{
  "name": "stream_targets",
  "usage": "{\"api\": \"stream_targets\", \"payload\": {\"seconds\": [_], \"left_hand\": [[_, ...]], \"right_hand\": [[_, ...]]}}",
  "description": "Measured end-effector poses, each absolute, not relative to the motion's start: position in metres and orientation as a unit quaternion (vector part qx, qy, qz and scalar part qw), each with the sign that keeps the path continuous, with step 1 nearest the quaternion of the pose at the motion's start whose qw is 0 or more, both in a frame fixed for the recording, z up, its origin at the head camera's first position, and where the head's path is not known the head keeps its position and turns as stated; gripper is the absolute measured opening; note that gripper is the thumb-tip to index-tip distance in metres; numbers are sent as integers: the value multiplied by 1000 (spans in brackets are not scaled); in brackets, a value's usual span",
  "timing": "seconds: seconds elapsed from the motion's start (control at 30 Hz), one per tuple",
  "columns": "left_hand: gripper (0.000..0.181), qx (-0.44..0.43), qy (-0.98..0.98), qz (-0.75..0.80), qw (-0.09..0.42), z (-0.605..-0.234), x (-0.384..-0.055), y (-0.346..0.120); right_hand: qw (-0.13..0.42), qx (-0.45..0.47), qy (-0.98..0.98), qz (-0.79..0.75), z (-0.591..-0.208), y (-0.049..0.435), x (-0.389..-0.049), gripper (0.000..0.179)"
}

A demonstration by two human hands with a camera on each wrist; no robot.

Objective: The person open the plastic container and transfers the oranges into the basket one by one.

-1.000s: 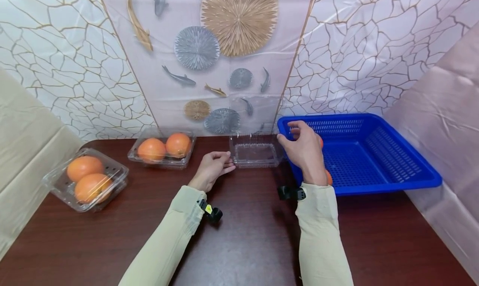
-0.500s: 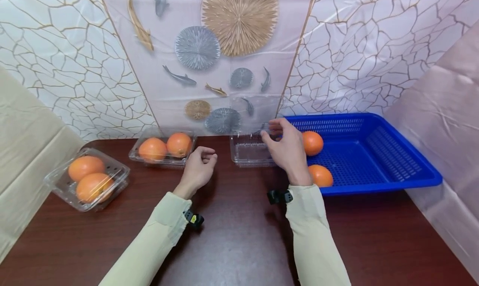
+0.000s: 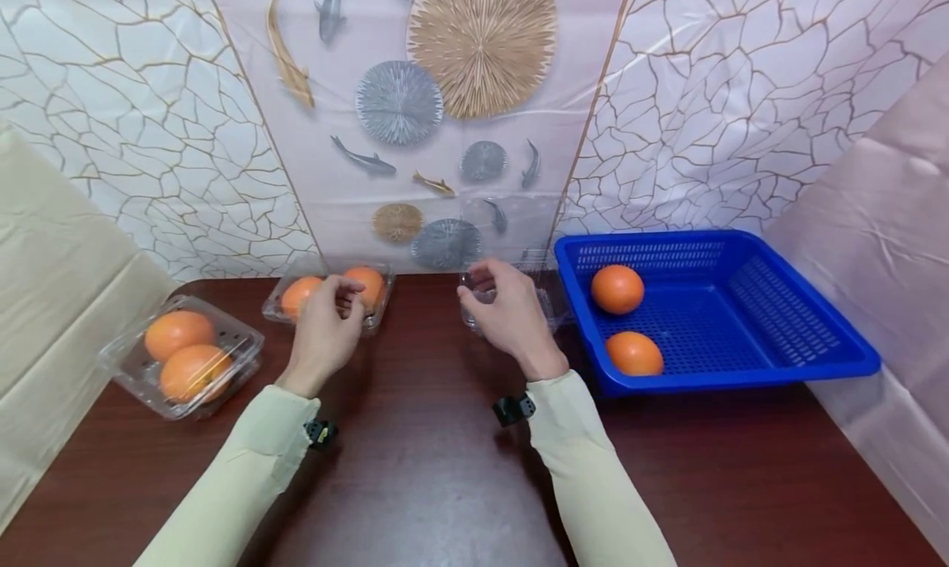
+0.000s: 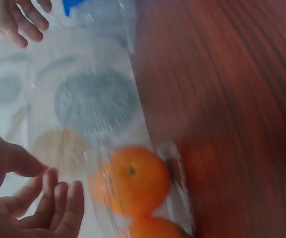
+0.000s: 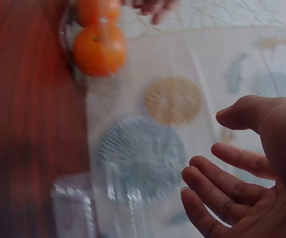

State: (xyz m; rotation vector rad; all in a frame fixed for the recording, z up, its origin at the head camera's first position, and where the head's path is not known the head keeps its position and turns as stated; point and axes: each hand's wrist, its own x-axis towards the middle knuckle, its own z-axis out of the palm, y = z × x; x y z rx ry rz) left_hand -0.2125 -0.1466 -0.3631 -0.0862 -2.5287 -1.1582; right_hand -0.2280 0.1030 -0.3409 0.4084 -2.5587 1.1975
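Between my left hand (image 3: 326,328) and my right hand (image 3: 511,316), bare table (image 3: 423,435) gives me a way through, and more opens on the near side of both. Just beyond my left hand a packed box (image 3: 379,316) blocks me; a second box (image 3: 129,357) stands farther to that hand's left. Past my right hand sits an open box (image 3: 547,301) with its lid (image 3: 511,231) upright, and the basket (image 3: 704,328) bars the way rightward.
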Motion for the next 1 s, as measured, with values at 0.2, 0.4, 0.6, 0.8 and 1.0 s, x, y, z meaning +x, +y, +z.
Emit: {"api": "stream_targets", "payload": {"seconds": [0.2,0.4,0.6,0.8,1.0], "left_hand": [[22,2,-893,-371,253,-363,-227,-173],[30,52,-910,-334,241,-357,-237,-196],[50,80,-943,-284,153,-352,-248,-212],[66,105,-953,-276,59,-351,-256,-221],[71,76,-954,-289,8,-357,-259,-230]], "right_hand": [[89,161,-892,413,-349,77,-233,29],[42,183,-892,412,-352,54,-238,34],[-9,166,-889,427,-356,32,-243,46],[-29,141,-892,429,-361,13,-243,57],[-39,166,-900,400,-369,-1,-241,60]]}}
